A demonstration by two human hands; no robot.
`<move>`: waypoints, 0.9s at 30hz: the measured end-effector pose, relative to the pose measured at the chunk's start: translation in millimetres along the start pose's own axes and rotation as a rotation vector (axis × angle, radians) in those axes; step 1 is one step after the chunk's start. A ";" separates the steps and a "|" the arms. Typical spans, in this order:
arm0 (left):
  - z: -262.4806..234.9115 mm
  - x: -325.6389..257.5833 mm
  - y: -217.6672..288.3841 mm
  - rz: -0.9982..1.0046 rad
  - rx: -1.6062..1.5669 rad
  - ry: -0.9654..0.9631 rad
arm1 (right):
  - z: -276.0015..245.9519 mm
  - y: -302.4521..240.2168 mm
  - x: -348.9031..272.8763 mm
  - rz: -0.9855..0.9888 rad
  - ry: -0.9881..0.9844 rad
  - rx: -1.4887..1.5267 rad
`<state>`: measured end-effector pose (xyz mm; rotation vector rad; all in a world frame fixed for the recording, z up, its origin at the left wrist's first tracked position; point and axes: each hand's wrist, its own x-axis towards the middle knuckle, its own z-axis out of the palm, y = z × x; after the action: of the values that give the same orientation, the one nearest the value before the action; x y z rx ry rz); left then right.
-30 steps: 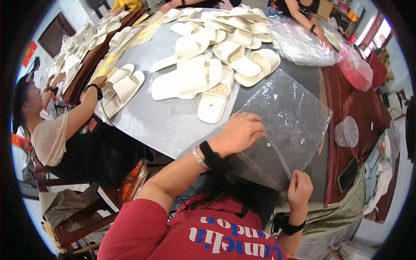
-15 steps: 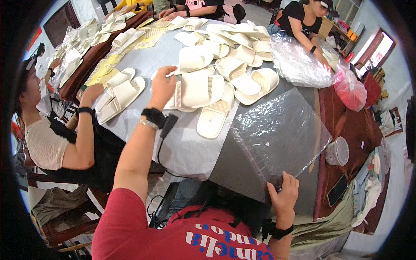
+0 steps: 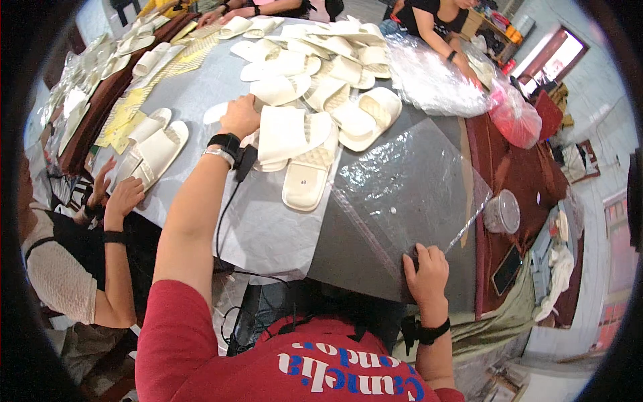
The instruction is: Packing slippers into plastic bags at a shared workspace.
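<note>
My left hand (image 3: 240,118) reaches into the near side of the slipper pile, fingers curled around the edge of a cream slipper (image 3: 216,113), with the fingertips partly hidden. Right beside it, another cream slipper (image 3: 284,130) lies strap up over a slipper (image 3: 305,184) whose insole faces me. My right hand (image 3: 426,271) is at the near edge of a clear plastic bag (image 3: 402,184), thumb and fingers closed on its film. The bag lies flat on the dark tabletop, and I see nothing inside it.
More slippers (image 3: 341,40) are heaped toward the back. A pile of clear bags (image 3: 435,77), a pink bag (image 3: 514,114), a round tub (image 3: 502,211) and a phone (image 3: 507,269) are on the right. A co-worker's hands (image 3: 120,194) are near a slipper pair (image 3: 153,151) at left.
The whole view has shifted, moving the table contents leftward. My left hand stays at the slippers and my right at the bag's edge. The left co-worker's second hand has come into sight.
</note>
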<state>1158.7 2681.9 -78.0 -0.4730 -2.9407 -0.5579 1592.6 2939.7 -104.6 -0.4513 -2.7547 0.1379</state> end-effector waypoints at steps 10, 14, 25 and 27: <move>11.6 -26.5 8.3 0.231 -0.275 0.162 | 4.3 -16.6 17.4 -0.114 0.043 0.023; -31.9 -65.2 41.5 0.201 -0.551 0.016 | 4.8 -9.9 16.3 -0.136 0.077 -0.014; -65.6 -214.5 72.3 0.627 -0.692 -0.617 | -16.7 -24.4 26.1 -0.118 0.243 0.127; -55.5 -215.4 79.2 0.732 -0.573 -0.544 | -21.0 -31.4 26.8 -0.133 0.269 0.147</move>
<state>1390.6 2670.5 -35.2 -1.9055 -2.6449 -1.2929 1566.9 2919.6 -71.7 -0.2283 -2.4794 0.2278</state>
